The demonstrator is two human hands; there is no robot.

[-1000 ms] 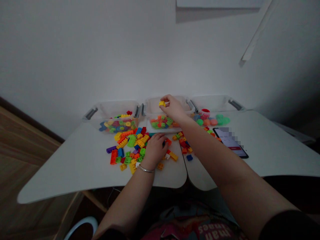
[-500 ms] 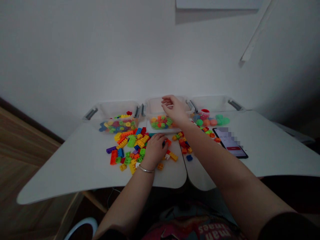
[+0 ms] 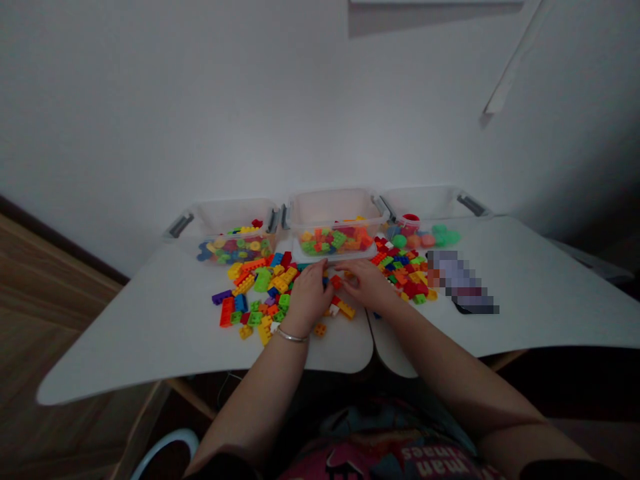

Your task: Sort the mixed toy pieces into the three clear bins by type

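Observation:
My left hand is low over the toy building blocks on the table, its fingers curled around a block that is mostly hidden; a bit of blue shows near the fingertips. Just right of it, my right hand comes in with thumb and fingers apart. Between the two hands sits a red block, close to the fingertips of both; whether either touches it I cannot tell. Loose blocks of several colours spread left of my left hand, among them an orange-red block and a light green block.
Along the wall stand three clear plastic bins: a left bin and a middle bin with blocks, and a right bin with green and orange pieces. A second block pile lies right. Beside it is a phone. A seam divides the tabletop.
My right hand has come down from above the middle bin to the blocks beside my left hand. Orange pieces now show in that bin's right side. My left hand has barely moved.

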